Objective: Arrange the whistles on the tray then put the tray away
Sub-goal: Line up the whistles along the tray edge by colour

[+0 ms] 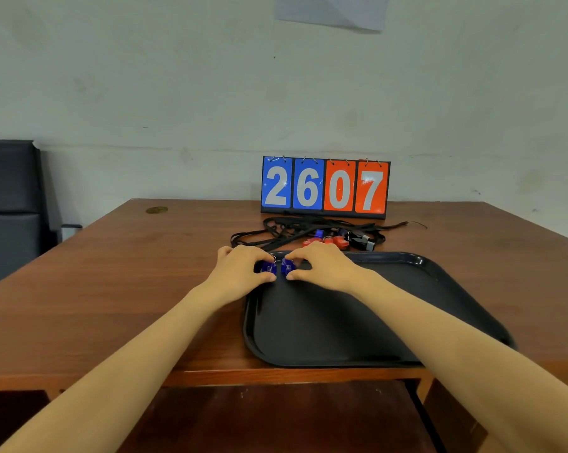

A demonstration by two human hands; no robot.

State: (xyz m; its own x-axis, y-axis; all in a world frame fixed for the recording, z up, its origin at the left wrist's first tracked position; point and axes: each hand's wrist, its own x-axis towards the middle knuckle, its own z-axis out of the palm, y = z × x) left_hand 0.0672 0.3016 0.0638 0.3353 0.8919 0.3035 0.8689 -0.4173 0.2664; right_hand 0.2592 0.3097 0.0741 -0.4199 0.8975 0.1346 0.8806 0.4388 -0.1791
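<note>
The left hand (240, 269) pinches one blue whistle (268, 268), the right hand (321, 269) a second blue whistle (287, 266), fingers (271, 278) curled on them, side by side at the far left corner of the black tray (325, 322).

wooden table (112, 289) | near edge: black tray (325, 322) | far edge: scoreboard (325, 188) | between: tangled whistles (339, 241) and lanyards (276, 228)
</note>
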